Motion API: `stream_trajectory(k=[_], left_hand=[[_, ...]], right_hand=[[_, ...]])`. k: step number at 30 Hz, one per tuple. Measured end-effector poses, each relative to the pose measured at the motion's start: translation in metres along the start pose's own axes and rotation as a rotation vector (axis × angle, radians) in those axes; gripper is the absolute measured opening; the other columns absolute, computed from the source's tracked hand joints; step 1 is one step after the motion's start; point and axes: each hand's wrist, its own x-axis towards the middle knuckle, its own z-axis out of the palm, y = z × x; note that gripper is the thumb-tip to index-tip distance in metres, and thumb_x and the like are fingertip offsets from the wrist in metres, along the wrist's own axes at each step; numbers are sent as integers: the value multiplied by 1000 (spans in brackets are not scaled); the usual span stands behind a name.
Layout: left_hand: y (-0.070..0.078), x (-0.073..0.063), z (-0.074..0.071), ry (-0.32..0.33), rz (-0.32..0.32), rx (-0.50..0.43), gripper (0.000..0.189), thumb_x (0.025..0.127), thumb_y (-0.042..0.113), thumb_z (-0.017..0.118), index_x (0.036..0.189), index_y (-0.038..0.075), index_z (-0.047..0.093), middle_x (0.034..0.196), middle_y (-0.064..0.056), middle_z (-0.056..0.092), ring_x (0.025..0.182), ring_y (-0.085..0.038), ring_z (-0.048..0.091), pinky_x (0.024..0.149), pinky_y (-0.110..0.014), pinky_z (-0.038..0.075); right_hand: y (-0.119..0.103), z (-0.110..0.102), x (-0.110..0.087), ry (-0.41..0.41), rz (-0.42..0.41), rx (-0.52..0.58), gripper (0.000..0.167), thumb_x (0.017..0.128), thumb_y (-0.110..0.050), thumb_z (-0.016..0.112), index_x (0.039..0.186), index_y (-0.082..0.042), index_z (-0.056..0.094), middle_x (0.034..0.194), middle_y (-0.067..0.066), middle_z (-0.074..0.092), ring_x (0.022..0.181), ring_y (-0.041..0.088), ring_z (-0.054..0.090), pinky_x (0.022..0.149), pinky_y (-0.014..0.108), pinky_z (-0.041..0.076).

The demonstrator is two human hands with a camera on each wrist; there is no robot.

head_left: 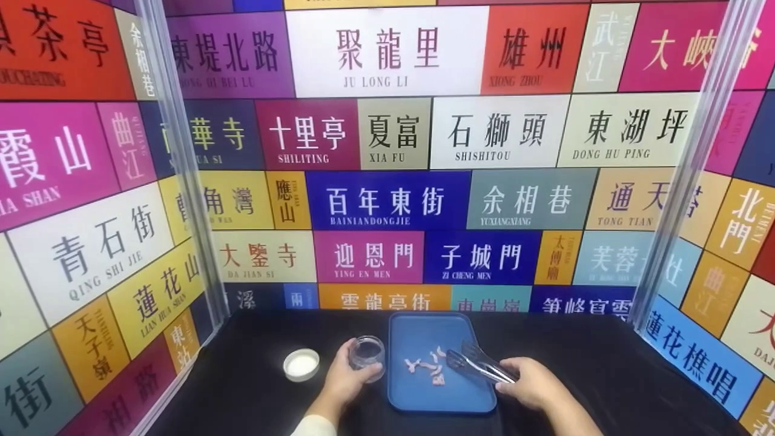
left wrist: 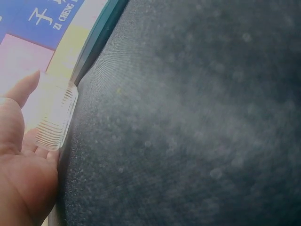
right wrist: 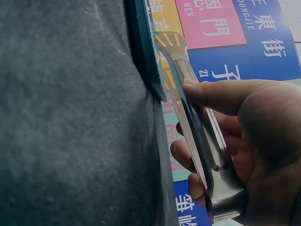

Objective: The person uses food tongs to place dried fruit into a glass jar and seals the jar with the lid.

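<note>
My left hand (head_left: 346, 378) holds a clear jar (head_left: 367, 352) by its side, left of a blue tray (head_left: 402, 387). The jar's ribbed wall (left wrist: 57, 117) shows between thumb and fingers in the left wrist view. In my right hand (head_left: 533, 381) is a pair of metal tongs (head_left: 484, 366), thumb on one arm and fingers round the other. The tongs' heads hang over the tray's right part, apart from each other, with nothing seen between them. Several small pale pinkish pieces (head_left: 431, 367) lie mid-tray; their kind is unclear.
A white round lid (head_left: 301, 364) lies on the black tablecloth (head_left: 254, 393), left of the jar. Behind the table stands a wall of coloured sign panels (head_left: 387, 200). Clear upright posts (head_left: 187, 151) rise at the table's back corners.
</note>
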Motion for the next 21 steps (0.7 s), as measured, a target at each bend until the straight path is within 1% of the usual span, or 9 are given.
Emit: stream_trajectory(k=[3, 6, 13, 17, 21], left_hand=[[0, 0, 0, 2, 1, 0, 96, 81, 17, 91, 157, -8, 39, 159, -32, 50, 146, -49, 51, 126, -63, 37], [0, 0, 0, 2, 1, 3, 95, 81, 17, 91, 157, -7, 39, 159, -31, 50, 145, -48, 52, 126, -62, 37], [1, -2, -1, 5, -4, 11, 94, 81, 18, 91, 157, -5, 41, 157, -31, 53, 143, -48, 53, 125, -64, 38], [1, -1, -1, 4, 2, 15, 95, 81, 19, 91, 157, -6, 41, 158, -31, 52, 144, -48, 53, 125, -64, 38], [0, 0, -1, -7, -15, -1, 95, 82, 18, 91, 157, -6, 39, 161, -30, 49, 147, -48, 50, 127, -62, 37]], right_hand=[[0, 1, 1, 5, -1, -3, 50, 86, -14, 87, 129, 5, 71, 119, 16, 78, 112, 31, 73, 108, 61, 54], [0, 1, 1, 8, 4, -7, 48, 85, -13, 87, 128, 4, 72, 118, 16, 78, 112, 31, 73, 108, 61, 54], [1, 2, 1, 0, 29, -3, 43, 86, -11, 85, 126, 0, 74, 119, 16, 79, 115, 32, 73, 108, 62, 53], [0, 2, 1, 2, 30, -7, 36, 88, -11, 84, 122, -2, 77, 116, 14, 80, 112, 30, 74, 107, 62, 55], [0, 2, 1, 8, 19, -29, 30, 88, -9, 83, 118, -6, 79, 111, 11, 81, 108, 29, 75, 105, 61, 56]])
